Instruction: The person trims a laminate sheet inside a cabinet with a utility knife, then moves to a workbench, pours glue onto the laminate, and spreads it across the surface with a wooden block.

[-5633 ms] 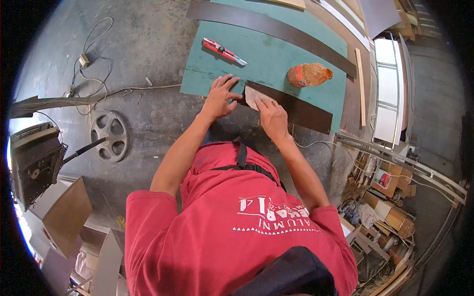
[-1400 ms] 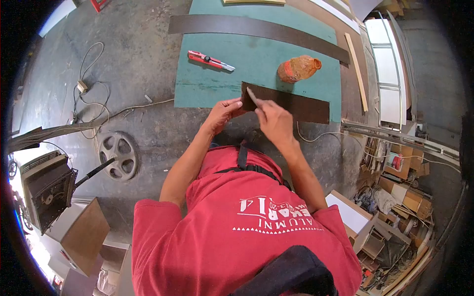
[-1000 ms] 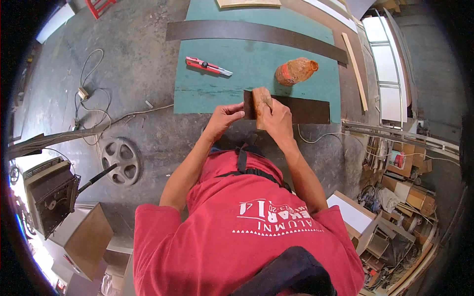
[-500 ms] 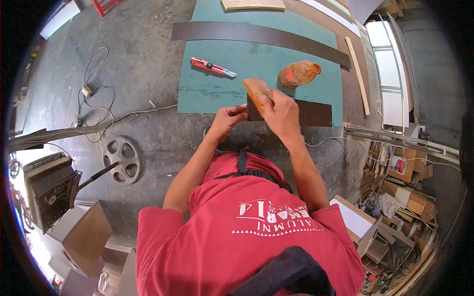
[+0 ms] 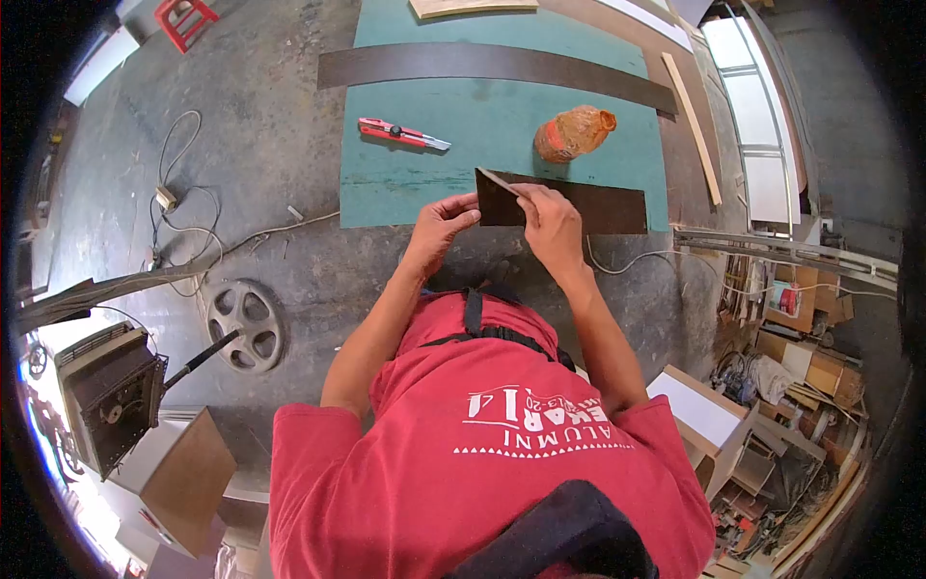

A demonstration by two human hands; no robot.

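Note:
A short dark brown strip [image 5: 608, 206] lies along the near edge of the green tabletop [image 5: 463, 106]. My left hand [image 5: 446, 227] pinches its left end between thumb and fingers. In my right hand [image 5: 554, 220] is a thin flat spreader [image 5: 498, 180], seen nearly edge-on and tilted over the strip's left part. Whether its lower edge touches the strip is hidden. Just beyond the strip stands a plastic bottle [image 5: 571, 135] coated in orange-brown glue. A red utility knife [image 5: 403, 133] with its blade out lies to the left.
A long dark brown strip [image 5: 482, 64] crosses the table farther back. Pale wood pieces lie at the far edge [image 5: 473, 7] and right side [image 5: 693, 130]. A cable [image 5: 280, 228] runs over the floor at left, near a wheel-like base [image 5: 247, 326]. Scrap [image 5: 786, 415] is piled at right.
The spreader has turned from showing its orange-brown face to nearly edge-on, as my right hand rotated and moved slightly. The whole view has shifted a little. My left hand stays at the strip's end.

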